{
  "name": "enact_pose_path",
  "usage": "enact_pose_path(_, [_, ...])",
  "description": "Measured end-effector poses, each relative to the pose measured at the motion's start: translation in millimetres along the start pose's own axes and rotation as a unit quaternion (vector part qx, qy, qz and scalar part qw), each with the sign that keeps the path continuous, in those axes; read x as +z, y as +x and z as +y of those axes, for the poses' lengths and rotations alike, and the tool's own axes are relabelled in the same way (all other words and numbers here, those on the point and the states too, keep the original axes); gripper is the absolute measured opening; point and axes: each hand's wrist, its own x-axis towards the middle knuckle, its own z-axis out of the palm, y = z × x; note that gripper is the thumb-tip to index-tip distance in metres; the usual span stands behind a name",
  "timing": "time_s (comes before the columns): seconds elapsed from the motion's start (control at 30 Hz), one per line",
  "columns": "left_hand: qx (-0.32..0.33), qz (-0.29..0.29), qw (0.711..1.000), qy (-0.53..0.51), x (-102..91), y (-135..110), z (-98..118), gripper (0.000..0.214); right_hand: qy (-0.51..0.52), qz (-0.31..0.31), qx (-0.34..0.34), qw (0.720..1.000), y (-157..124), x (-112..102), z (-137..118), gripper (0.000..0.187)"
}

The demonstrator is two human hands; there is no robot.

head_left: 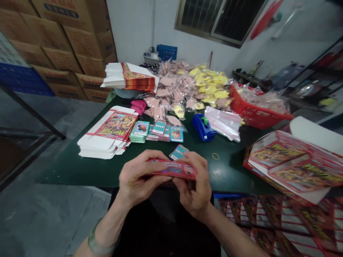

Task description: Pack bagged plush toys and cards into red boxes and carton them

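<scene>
Between my two hands is a slim red printed box [175, 169], held level just above the table's front edge. My left hand [142, 175] grips its left end, thumb along the printed side. At the right end, my right hand [194, 182] closes its fingers around the box. Just behind it lies a small stack of teal cards [178, 152], partly hidden by my right fingers. Farther back stand green-edged cards [139, 131], maroon-edged cards [159, 129] and a blue-edged card stack [177, 134].
Flattened red-and-white cartons [115, 125] lie at the left. A blue tape dispenser [204, 127], clear plastic bags [223, 121] and a rubber band [215, 156] are right of centre. Bagged pink and yellow pieces [177, 85] pile up behind. A red basket [257, 110] and display box [289, 160] stand right.
</scene>
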Motion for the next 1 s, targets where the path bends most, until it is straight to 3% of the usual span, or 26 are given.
enact_pose_path(0.1, [0.001, 0.049, 0.992, 0.12, 8.5, 2, 7, 0.019, 0.07, 0.008, 0.041, 0.997, 9, -1, 13, 0.037])
enact_pose_path(0.2, [0.025, 0.071, 0.972, 0.221, 18.5, 4, 8, 0.015, 0.095, -0.012, 0.038, 0.995, 18, -6, 25, 0.022])
enact_pose_path(0.37, [0.017, 0.117, 0.969, 0.217, 25.6, -1, -6, 0.017, 0.089, -0.033, 0.02, 0.995, 24, -9, 28, 0.011])
enact_pose_path(0.47, [0.045, 0.121, 0.965, 0.229, 24.3, -6, -17, 0.02, 0.088, -0.062, 0.024, 0.994, 25, -14, 33, 0.015])
enact_pose_path(0.5, [0.05, 0.121, 0.963, 0.237, 23.9, -6, -20, 0.02, 0.077, -0.065, 0.043, 0.994, 26, -17, 41, 0.018])
enact_pose_path(0.57, [0.049, 0.131, 0.961, 0.239, 24.3, -3, -21, 0.02, 0.016, -0.037, 0.164, 0.986, 33, -29, 66, 0.023])
enact_pose_path(0.6, [0.046, 0.141, 0.961, 0.231, 25.1, -1, -20, 0.021, -0.028, -0.005, 0.247, 0.969, 38, -36, 84, 0.024])
enact_pose_path(0.63, [0.039, 0.152, 0.963, 0.22, 26.4, 0, -19, 0.022, -0.085, 0.025, 0.362, 0.928, 44, -44, 105, 0.025])
enact_pose_path(0.67, [0.027, 0.167, 0.964, 0.207, 27.9, 2, -16, 0.024, -0.114, 0.035, 0.411, 0.904, 52, -52, 126, 0.027])
enact_pose_path(0.77, [-0.038, 0.215, 0.963, 0.157, 32.6, 2, -12, 0.031, -0.135, -0.007, 0.49, 0.861, 73, -70, 181, 0.017])
enact_pose_path(0.83, [-0.08, 0.239, 0.957, 0.146, 34.2, -1, -13, 0.037, -0.122, -0.06, 0.541, 0.83, 84, -77, 204, 0.012])
enact_pose_path(0.9, [-0.11, 0.241, 0.95, 0.165, 33.8, -6, -17, 0.041, -0.102, -0.101, 0.586, 0.798, 91, -81, 215, 0.016])
enact_pose_path(1.0, [-0.136, 0.212, 0.95, 0.182, 31.1, -11, -22, 0.037, -0.077, -0.112, 0.636, 0.759, 97, -81, 219, 0.024])
